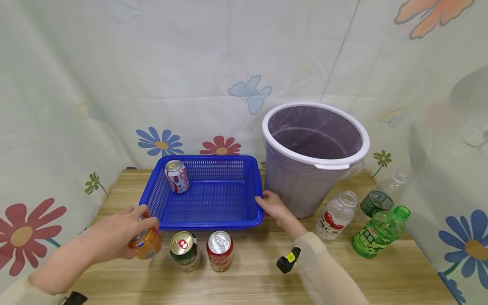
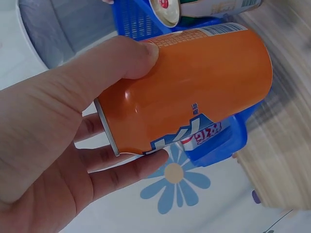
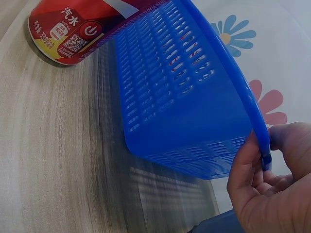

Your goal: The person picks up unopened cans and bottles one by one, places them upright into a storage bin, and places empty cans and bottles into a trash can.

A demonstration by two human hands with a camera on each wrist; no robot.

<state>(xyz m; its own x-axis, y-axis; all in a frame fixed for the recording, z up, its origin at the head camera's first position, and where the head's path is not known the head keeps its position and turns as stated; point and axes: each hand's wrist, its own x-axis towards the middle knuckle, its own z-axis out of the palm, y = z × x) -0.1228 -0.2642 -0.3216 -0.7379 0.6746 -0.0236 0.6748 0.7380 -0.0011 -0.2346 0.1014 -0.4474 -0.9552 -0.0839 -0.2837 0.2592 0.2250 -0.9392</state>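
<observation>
My left hand (image 1: 120, 231) grips an orange soda can (image 1: 146, 243) near its top, just left of the basket's front corner. The left wrist view shows the thumb on one side of that orange can (image 2: 194, 82) and the fingers on the other. My right hand (image 1: 275, 206) pinches the right rim of a blue plastic basket (image 1: 213, 223); in the right wrist view, thumb and fingers close over the basket's edge (image 3: 260, 131). A white and red Coca-Cola can (image 1: 177, 178) stands inside the basket at the back left.
In front of the basket stand a dark green can (image 1: 185, 252) and a red can (image 1: 220, 252). A lined grey bin (image 1: 301, 186) is right of the basket. Farther right are a clear bottle (image 1: 335, 216), a green bottle (image 1: 379, 233) and another clear bottle with a dark label (image 1: 381, 197).
</observation>
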